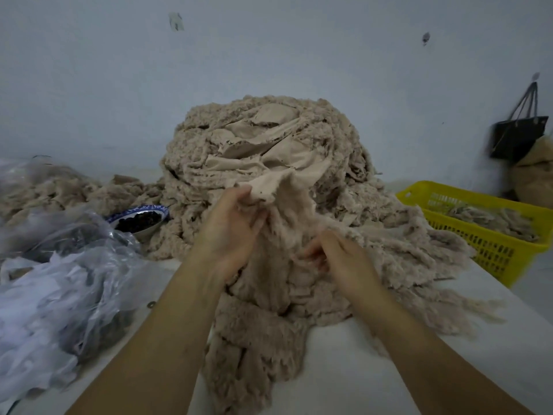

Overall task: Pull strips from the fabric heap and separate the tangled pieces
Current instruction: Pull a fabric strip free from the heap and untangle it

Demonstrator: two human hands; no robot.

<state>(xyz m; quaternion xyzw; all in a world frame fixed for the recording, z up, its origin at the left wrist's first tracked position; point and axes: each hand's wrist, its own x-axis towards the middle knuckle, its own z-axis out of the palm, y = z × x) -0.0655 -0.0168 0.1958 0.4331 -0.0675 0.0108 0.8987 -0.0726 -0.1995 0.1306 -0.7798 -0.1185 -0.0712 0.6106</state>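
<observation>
Mid-pull: strip (279,187) part-free of heap (257,136).
L hand (236,226) pinches its edge, R hand (339,260) grips heap just below-right of L; next: pull apart.

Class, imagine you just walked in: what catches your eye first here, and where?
A tall heap of beige fuzzy fabric dominates the middle of the table. In front of it, the left hand and right hand grip a strip. A bright yellow basket stands at the right.
</observation>
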